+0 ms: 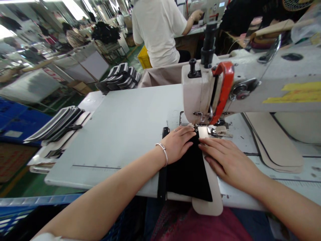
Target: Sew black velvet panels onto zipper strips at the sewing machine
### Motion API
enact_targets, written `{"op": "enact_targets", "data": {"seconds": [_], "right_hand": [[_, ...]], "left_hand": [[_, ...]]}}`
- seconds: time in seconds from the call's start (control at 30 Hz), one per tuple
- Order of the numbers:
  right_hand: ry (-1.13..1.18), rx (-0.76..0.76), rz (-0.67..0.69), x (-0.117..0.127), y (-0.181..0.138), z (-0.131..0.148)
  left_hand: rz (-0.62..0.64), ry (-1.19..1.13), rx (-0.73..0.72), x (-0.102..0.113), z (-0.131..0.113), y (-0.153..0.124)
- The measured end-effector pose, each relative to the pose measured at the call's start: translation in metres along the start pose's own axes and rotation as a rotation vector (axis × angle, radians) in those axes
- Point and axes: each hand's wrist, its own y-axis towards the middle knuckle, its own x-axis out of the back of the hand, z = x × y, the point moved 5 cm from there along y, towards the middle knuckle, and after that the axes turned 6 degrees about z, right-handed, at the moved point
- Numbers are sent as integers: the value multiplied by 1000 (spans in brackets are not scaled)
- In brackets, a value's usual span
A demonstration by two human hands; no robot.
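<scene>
Black fabric (188,177) lies over a beige panel (214,197) with rounded corners, both running under the needle area of a white sewing machine (195,97). My left hand (178,144) rests on the fabric just left of the presser foot, fingers stretched out and lying flat. On the other side, my right hand (222,155) lies with fingers extended across the beige panel, its fingertips at the fabric's edge. A black strip (162,184) runs along the fabric's left side, partly hidden by my left wrist. The fabric's far end is hidden near the needle.
Stacked beige panels (278,147) lie under the machine arm. Bundles of grey and black pieces (56,125) sit left of the table (120,134), and another striped stack (121,77) is behind it. A co-worker in a white shirt (157,33) sits ahead. A blue crate (15,217) is at lower left.
</scene>
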Motion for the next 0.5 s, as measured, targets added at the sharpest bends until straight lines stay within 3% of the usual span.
{"op": "enact_targets", "data": {"seconds": [0.13,0.27,0.4,0.5], "right_hand": [[13,-7,-22,5,-4,3],[114,-3,-40,9,-35,26],[160,5,-116,5,-72,51],[152,-13,-130,0,-82,55]], "left_hand": [[63,58,20,5,-4,-3],[111,37,-106,12,-52,-37],[-5,-8,-196,11,-101,-75],[-68,32,-199,8,-113,-85]]}}
